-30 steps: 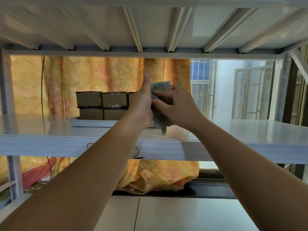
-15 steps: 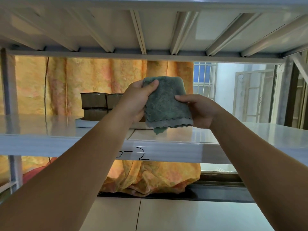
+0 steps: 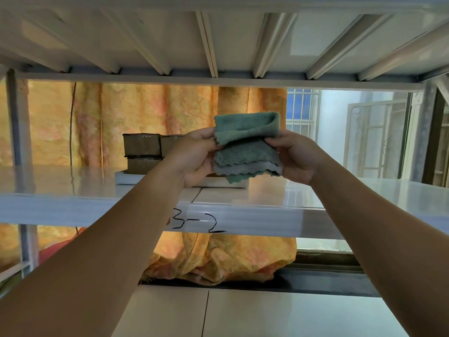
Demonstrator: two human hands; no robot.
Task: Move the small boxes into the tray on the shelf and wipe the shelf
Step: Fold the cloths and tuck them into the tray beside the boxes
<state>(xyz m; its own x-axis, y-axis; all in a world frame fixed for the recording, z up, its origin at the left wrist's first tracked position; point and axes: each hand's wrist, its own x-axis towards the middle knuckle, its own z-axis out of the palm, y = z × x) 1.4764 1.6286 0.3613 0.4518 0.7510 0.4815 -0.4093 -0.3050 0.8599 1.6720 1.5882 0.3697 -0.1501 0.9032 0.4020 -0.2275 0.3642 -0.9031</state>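
At the centre of the frame both hands hold a green cloth (image 3: 245,132) up above the shelf (image 3: 340,193). The left hand (image 3: 196,158) pinches the cloth's left edge, its fingers (image 3: 206,135) closed on the fabric; the right hand (image 3: 295,155) pinches the right edge in the same way, its fingers (image 3: 274,142) closed on it. The cloth is folded over itself, a bright green roll on top, and greyer layers with scalloped hems hanging below. It hangs clear of the shelf surface.

Behind the left hand, left of centre, a shallow pale tray (image 3: 126,178) sits on the shelf. Small brown boxes (image 3: 142,144) stand in it, stacked two high; those toward the right are partly hidden by the hand and cloth, so their count cannot be told. The shelf's glossy white surface reflects the scene behind. On its front lip, lower centre, is a handwritten mark (image 3: 198,223) reading "3-2".

An orange patterned curtain (image 3: 145,113) hangs behind the shelf on the left, and a barred window (image 3: 302,108) shows at right of centre. The ribbed underside of an upper shelf (image 3: 218,32) fills the top of the frame.
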